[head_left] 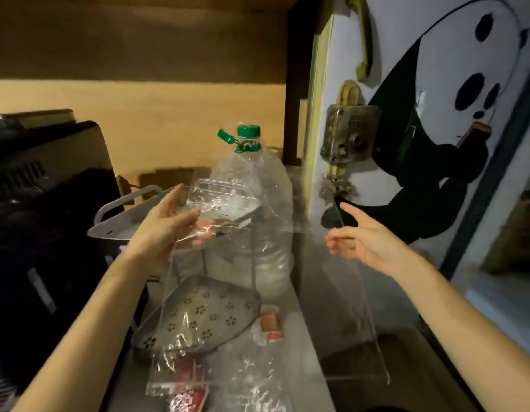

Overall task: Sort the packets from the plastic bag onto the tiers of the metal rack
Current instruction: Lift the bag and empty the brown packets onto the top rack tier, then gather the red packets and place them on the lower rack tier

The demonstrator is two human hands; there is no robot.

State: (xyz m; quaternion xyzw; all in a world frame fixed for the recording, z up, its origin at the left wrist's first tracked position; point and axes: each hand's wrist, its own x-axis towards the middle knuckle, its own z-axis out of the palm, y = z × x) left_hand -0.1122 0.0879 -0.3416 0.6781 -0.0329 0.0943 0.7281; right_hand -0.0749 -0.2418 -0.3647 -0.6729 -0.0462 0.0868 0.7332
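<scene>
A person's left hand (168, 221) pinches the top edge of a clear plastic bag (198, 307) in front of the two-tier metal rack (198, 319), while the right hand (361, 242) hangs open, fingers spread, holding nothing. Red packets (188, 394) sit low in the bag; one packet (269, 322) lies beside the lower tier. Steadying the bag's mouth before reaching in looks wise.

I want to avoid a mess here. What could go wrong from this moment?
The clear plastic bag hangs only from the left hand, with red packets still low inside; they may spill onto the counter. The bag drapes over the metal rack and could snag its rim. The tall water bottle beside the rack could be knocked.
</scene>
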